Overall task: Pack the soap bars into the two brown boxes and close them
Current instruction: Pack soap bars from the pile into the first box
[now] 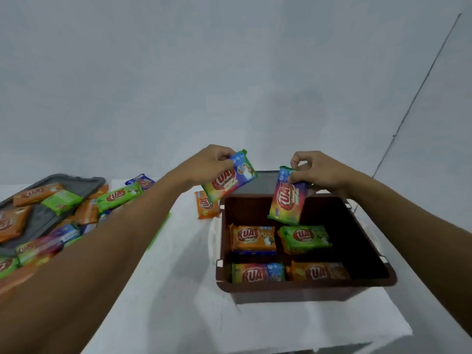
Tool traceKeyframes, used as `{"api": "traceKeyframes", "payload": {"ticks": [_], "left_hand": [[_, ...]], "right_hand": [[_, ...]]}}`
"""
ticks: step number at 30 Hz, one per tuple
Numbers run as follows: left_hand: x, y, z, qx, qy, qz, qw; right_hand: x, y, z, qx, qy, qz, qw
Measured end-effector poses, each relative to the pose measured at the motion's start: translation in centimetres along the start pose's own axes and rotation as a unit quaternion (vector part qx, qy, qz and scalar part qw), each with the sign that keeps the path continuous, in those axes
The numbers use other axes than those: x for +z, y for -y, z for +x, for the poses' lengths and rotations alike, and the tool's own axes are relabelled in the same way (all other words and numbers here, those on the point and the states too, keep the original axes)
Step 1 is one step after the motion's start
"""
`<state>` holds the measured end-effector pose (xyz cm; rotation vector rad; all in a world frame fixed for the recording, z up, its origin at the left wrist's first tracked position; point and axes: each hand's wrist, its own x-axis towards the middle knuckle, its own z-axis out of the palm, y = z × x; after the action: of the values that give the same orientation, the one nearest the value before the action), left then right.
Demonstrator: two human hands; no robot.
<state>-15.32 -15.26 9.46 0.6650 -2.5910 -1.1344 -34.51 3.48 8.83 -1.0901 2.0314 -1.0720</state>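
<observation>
An open brown box (301, 286) stands on the white table with several wrapped soap bars lying flat inside, among them an orange one (252, 237) and a green one (304, 237). My left hand (209, 163) pinches a rainbow-wrapped soap bar (229, 180) above the box's far left corner. My right hand (319, 172) holds another rainbow-wrapped bar (288, 198) by its top end, hanging upright over the box's back half. A single orange bar (205, 204) lies on the table just left of the box.
A grey lid or tray (76, 183) sits at the far left under a loose pile of soap bars (63, 215). Behind the brown box, a grey lid-like edge (265, 182) shows. The white table's front edge (332, 341) runs close below the box.
</observation>
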Motion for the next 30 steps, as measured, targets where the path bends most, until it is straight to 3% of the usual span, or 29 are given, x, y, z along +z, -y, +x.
{"api": "traceKeyframes", "payload": {"ticks": [7, 11, 17, 20, 24, 30], "left_hand": [[8.8, -1.2, -1.4, 0.094, 0.152, 0.198, 0.964], [11.5, 0.0, -2.0, 0.088, 0.159, 0.343, 0.922], [12.4, 0.3, -2.2, 0.158, 0.067, 0.499, 0.850], [12.5, 0.7, -2.4, 0.184, 0.029, 0.518, 0.835], [12.9, 0.6, -2.3, 0.145, 0.126, 0.508, 0.840], [12.9, 0.3, -2.3, 0.126, 0.148, 0.527, 0.827]], "right_hand": [[-0.5, -6.0, -3.3, 0.010, -0.040, -0.161, 0.986], [-0.1, -8.6, -4.0, -0.012, -0.095, -0.364, 0.927], [2.0, -9.1, -4.5, -0.093, -0.097, -0.571, 0.810], [1.7, -9.0, -4.7, -0.124, -0.031, -0.565, 0.815], [1.0, -9.1, -4.9, -0.125, 0.127, -0.539, 0.823], [1.5, -9.3, -4.6, -0.128, 0.082, -0.575, 0.804]]}}
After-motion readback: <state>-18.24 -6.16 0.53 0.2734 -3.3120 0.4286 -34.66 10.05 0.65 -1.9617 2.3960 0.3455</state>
